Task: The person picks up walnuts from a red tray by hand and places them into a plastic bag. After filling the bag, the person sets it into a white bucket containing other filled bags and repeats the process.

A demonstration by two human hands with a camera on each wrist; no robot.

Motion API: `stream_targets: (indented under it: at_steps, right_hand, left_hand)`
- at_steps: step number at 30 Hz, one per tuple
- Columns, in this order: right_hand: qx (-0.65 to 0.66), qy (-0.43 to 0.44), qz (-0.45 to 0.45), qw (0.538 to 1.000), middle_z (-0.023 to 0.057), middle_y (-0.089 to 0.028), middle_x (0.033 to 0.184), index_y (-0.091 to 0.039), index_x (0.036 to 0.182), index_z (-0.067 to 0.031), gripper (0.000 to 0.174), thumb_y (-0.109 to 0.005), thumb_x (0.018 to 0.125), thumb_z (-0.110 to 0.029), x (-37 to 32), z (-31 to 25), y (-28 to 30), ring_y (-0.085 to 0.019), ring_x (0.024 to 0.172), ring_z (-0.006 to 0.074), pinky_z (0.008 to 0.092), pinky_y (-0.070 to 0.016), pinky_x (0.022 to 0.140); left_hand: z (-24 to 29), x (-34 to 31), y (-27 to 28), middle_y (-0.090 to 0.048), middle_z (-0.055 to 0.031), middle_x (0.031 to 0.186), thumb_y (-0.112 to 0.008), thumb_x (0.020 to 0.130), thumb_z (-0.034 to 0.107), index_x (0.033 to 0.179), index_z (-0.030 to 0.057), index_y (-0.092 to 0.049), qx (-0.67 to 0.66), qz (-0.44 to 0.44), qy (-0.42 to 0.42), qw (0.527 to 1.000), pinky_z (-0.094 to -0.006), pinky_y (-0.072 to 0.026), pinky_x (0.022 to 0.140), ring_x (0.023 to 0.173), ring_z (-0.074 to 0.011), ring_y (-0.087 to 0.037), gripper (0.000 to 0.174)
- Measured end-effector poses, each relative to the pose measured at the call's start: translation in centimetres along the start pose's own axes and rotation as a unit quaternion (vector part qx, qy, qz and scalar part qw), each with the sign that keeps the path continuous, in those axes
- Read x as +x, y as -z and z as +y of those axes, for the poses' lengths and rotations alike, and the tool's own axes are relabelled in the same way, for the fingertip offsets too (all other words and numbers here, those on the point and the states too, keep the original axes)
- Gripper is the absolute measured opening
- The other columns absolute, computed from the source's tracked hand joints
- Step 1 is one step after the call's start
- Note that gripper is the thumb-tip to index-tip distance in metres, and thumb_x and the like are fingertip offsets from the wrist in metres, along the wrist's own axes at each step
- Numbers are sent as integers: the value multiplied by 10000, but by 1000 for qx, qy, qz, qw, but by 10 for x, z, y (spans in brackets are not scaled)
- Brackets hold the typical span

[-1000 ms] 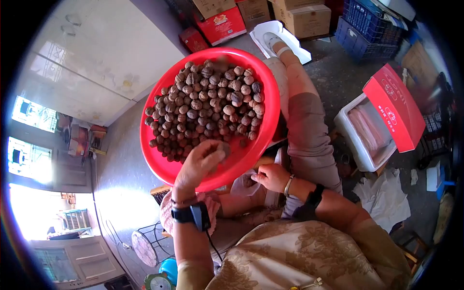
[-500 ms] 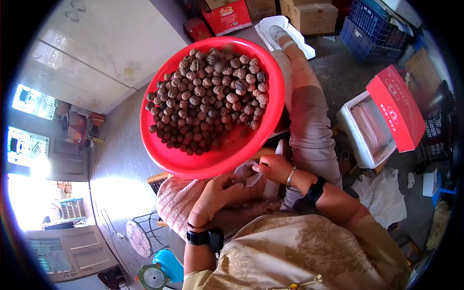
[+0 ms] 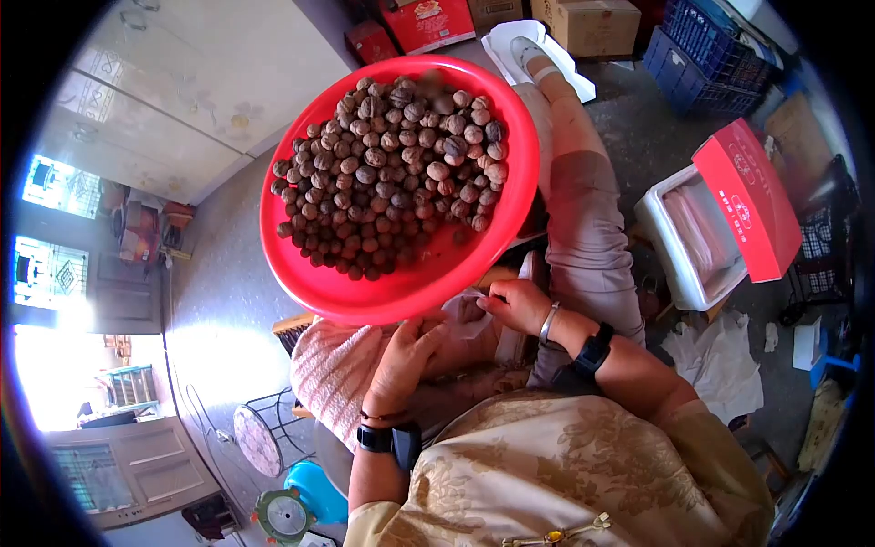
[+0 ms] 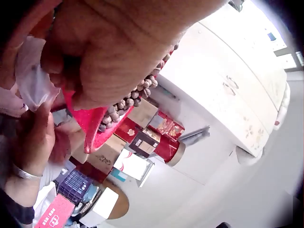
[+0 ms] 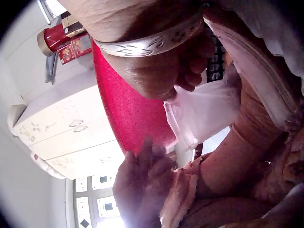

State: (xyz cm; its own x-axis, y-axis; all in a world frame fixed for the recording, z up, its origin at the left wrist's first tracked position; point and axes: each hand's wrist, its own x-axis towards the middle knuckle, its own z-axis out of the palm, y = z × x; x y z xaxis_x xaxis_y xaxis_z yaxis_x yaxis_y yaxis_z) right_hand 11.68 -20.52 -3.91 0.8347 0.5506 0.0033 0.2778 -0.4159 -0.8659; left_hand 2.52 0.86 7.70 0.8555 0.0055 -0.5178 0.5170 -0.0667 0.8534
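Note:
Brown walnuts fill much of a red basin in the head view. Just under its near rim, my left hand has loosely bent fingers beside a thin translucent bag; no walnut shows in it, though its fingertips are partly hidden. My right hand pinches the edge of the bag. In the right wrist view the bag hangs from the right fingers, with the blurred left hand below and to the left. The bag's contents cannot be made out.
A pink towel lies over the lap under the left forearm. To the right stands a white foam box with a red lid, near crumpled white plastic. Blue crates and cartons stand beyond, a round stool at lower left.
My left hand has come from over the basin down to beside the bag, then shifted slightly up and left. The right hand still pinches the bag. The basin appears higher in the head view.

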Motion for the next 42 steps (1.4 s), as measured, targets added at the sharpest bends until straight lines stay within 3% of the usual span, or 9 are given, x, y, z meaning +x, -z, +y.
stream_targets:
  at_steps: [9, 11, 15, 18, 26, 28, 32, 39, 42]
  right_hand:
    - [-26, 8, -4, 1000, 191, -639, 750, -619, 765, -48, 413, -638, 900, -438, 0, 3, 0, -642, 750, 388, 462, -496, 679]
    - [-15, -11, -8, 1000, 192, -642, 754, -620, 758, -51, 412, -641, 898, -437, 0, 4, -1, -641, 740, 387, 466, -495, 669]
    - [-33, 7, 1, 999, 174, -637, 703, -629, 767, -54, 381, -652, 909, -406, 0, 4, -1, -648, 680, 332, 411, -498, 623]
    - [-30, 18, 1, 999, 176, -638, 702, -632, 762, -48, 359, -648, 907, -376, 1, 2, -2, -648, 674, 332, 418, -494, 618]
    - [8, -29, 5, 1000, 202, -630, 726, -603, 714, -22, 374, -679, 865, -355, 0, -9, 1, -635, 722, 389, 482, -477, 655]
    - [0, -18, -1, 1000, 199, -628, 714, -602, 707, -22, 377, -683, 865, -354, 1, -8, 2, -635, 710, 385, 477, -478, 648]
    - [-2, -5, 14, 1000, 187, -625, 683, -603, 695, -22, 378, -695, 862, -349, 0, -8, 1, -636, 680, 374, 462, -484, 637]
    - [-13, 5, 7, 1000, 195, -635, 717, -609, 705, -13, 370, -691, 859, -339, 0, -8, 1, -631, 687, 380, 470, -492, 655]
    - [-10, 8, 19, 1000, 194, -637, 724, -608, 713, -10, 367, -689, 858, -337, 0, -8, 0, -631, 696, 381, 472, -496, 666]
  left_hand:
    - [-6, 7, -5, -594, -14, 1071, -617, 898, 27, 1278, 7, -539, 2, -18, 0, 1000, -217, -482, 747, 928, -95, -553, 388]
    - [-10, 9, -6, -618, -21, 1065, -628, 889, -5, 1333, 0, -509, 118, -37, -109, 986, -242, -501, 791, 966, -109, -579, 460]
    - [-12, 6, -7, -649, -28, 1056, -626, 899, -16, 1345, -2, -517, 182, -34, -95, 978, -259, -505, 835, 975, -121, -600, 459]
    - [6, -3, -4, -655, -52, 1018, -637, 921, 83, 1272, 26, -584, 264, -47, -128, 955, -251, -500, 742, 848, -104, -593, 359]
    - [63, -19, 4, -669, -72, 1009, -592, 947, 49, 1156, -42, -604, -16, -19, -25, 999, -246, -503, 765, 905, -114, -607, 229]
    - [73, -9, 13, -658, -54, 985, -580, 956, 62, 1126, -27, -611, 48, 22, -17, 998, -241, -490, 760, 893, -105, -592, 195]
    - [74, 27, 45, -654, -39, 969, -595, 952, 90, 1179, 8, -617, 228, 39, -145, 962, -247, -486, 752, 872, -95, -576, 242]
    - [59, 119, 84, -678, -89, 1018, -649, 930, 160, 1245, 2, -597, 367, -54, -130, 919, -308, -525, 744, 845, -145, -614, 356]
    - [48, 148, 90, -689, -134, 1079, -659, 926, 206, 1270, 7, -585, 462, -111, -202, 857, -323, -530, 777, 880, -190, -638, 404]
